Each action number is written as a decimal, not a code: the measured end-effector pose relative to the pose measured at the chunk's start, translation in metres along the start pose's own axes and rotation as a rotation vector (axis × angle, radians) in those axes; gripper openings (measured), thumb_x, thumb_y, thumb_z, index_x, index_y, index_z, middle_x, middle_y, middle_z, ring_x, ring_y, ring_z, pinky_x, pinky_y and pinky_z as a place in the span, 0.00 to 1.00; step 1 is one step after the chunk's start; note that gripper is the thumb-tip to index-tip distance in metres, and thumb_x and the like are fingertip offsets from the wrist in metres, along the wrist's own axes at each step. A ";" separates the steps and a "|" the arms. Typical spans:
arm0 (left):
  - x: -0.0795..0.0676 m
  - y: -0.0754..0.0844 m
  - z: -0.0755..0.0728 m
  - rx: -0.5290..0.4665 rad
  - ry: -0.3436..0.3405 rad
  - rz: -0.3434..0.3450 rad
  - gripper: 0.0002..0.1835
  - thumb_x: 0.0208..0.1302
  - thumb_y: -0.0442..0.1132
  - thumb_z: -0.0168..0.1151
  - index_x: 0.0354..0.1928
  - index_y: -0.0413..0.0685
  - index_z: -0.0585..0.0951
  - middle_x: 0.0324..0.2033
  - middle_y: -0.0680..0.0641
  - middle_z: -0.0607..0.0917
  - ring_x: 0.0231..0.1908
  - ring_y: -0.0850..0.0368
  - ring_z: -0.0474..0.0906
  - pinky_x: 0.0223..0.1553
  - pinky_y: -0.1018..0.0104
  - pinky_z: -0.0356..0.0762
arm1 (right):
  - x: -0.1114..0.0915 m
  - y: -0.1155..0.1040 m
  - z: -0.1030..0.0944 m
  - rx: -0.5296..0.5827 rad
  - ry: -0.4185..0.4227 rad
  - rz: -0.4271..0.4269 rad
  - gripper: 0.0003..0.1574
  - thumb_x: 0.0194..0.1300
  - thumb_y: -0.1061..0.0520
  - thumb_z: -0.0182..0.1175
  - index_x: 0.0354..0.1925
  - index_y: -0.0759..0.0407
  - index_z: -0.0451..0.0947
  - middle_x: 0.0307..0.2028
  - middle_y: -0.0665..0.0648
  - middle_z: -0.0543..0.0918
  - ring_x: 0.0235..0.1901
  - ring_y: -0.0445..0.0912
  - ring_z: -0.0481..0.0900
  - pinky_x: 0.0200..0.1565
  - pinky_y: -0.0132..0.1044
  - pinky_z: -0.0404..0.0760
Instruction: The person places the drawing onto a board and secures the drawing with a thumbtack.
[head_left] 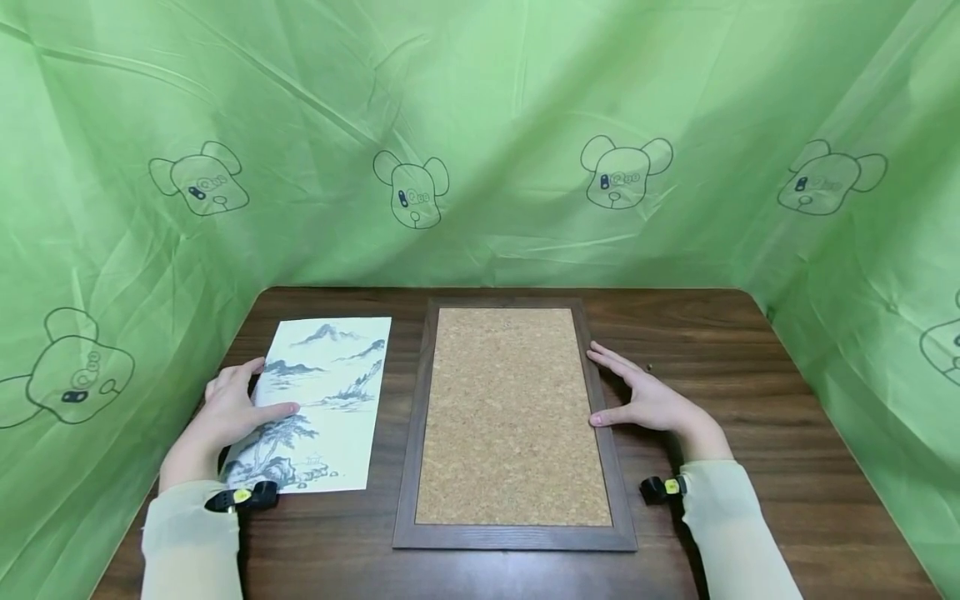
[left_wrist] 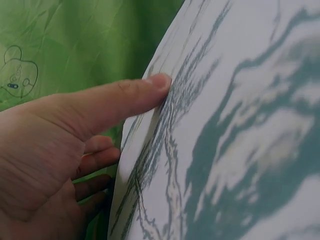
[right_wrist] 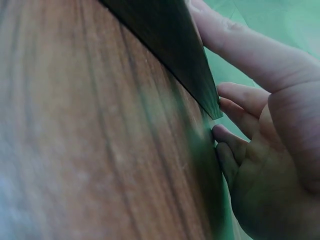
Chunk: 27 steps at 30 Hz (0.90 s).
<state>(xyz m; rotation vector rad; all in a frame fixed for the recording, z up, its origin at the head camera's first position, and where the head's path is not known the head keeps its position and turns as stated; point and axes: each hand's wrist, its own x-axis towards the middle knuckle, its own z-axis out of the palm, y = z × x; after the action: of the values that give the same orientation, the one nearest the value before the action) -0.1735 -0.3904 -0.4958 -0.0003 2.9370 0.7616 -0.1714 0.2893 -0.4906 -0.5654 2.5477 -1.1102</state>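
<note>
A white sheet of paper (head_left: 337, 342) with a blue-grey ink landscape of mountains and trees lies on the left of the table. My left hand (head_left: 228, 412) is at its left edge. The thumb (left_wrist: 159, 82) lies over the printed side, while the other fingers stay beside the edge. To the right of the sheet lies a cork board (head_left: 513, 417) in a dark wooden frame (head_left: 517, 537). Against the frame's right side, my right hand (head_left: 648, 400) rests with extended fingers. Its thumb tip touches the frame edge, with the fingertips farther up that side.
The dark wood-grain table (head_left: 787, 500) carries both items, with a narrow strip between them. Green fabric (head_left: 510, 100) printed with bear-head outlines surrounds the table at the back and sides. A small dark speck (head_left: 649, 367) lies beyond the right hand.
</note>
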 end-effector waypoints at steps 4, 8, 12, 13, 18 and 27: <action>0.000 0.005 0.000 -0.023 0.001 -0.001 0.69 0.49 0.70 0.73 0.78 0.33 0.49 0.68 0.22 0.56 0.67 0.21 0.47 0.60 0.26 0.53 | 0.000 0.001 0.001 0.003 -0.003 0.003 0.69 0.52 0.37 0.77 0.81 0.41 0.47 0.80 0.43 0.43 0.79 0.52 0.41 0.70 0.66 0.51; 0.001 0.009 -0.001 -0.022 0.009 0.007 0.65 0.53 0.66 0.73 0.77 0.30 0.51 0.67 0.22 0.58 0.67 0.21 0.50 0.61 0.27 0.53 | 0.001 0.001 0.001 0.005 -0.004 0.006 0.69 0.52 0.37 0.77 0.81 0.41 0.48 0.80 0.43 0.43 0.79 0.52 0.41 0.70 0.66 0.51; 0.003 0.012 -0.001 -0.002 0.014 0.006 0.59 0.57 0.63 0.72 0.76 0.31 0.55 0.65 0.23 0.63 0.66 0.23 0.55 0.61 0.28 0.55 | 0.001 0.001 0.000 0.010 -0.001 0.010 0.70 0.51 0.36 0.77 0.81 0.41 0.47 0.80 0.42 0.44 0.78 0.51 0.42 0.71 0.63 0.51; 0.003 0.013 -0.001 0.003 0.013 0.006 0.58 0.58 0.62 0.72 0.76 0.31 0.56 0.65 0.23 0.63 0.65 0.24 0.56 0.61 0.28 0.56 | 0.001 0.002 0.000 0.010 0.001 0.010 0.71 0.51 0.35 0.77 0.81 0.41 0.47 0.80 0.42 0.44 0.78 0.51 0.42 0.71 0.62 0.52; 0.004 0.019 -0.003 -0.023 0.022 0.021 0.50 0.60 0.53 0.73 0.75 0.34 0.61 0.66 0.22 0.62 0.65 0.24 0.58 0.60 0.27 0.58 | 0.002 0.004 0.000 0.004 0.005 0.005 0.70 0.51 0.36 0.77 0.81 0.41 0.48 0.80 0.42 0.44 0.79 0.50 0.42 0.71 0.62 0.52; -0.001 0.029 -0.011 -0.363 0.119 -0.038 0.45 0.71 0.47 0.63 0.81 0.51 0.48 0.63 0.29 0.71 0.50 0.38 0.76 0.44 0.48 0.77 | 0.001 0.004 0.001 -0.010 0.008 0.008 0.69 0.51 0.34 0.76 0.81 0.39 0.48 0.80 0.43 0.45 0.78 0.51 0.43 0.71 0.61 0.53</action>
<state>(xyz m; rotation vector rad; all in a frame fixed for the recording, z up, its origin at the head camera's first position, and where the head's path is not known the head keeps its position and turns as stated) -0.1745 -0.3709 -0.4721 -0.1338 2.8481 1.3177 -0.1725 0.2911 -0.4939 -0.5546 2.5610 -1.0999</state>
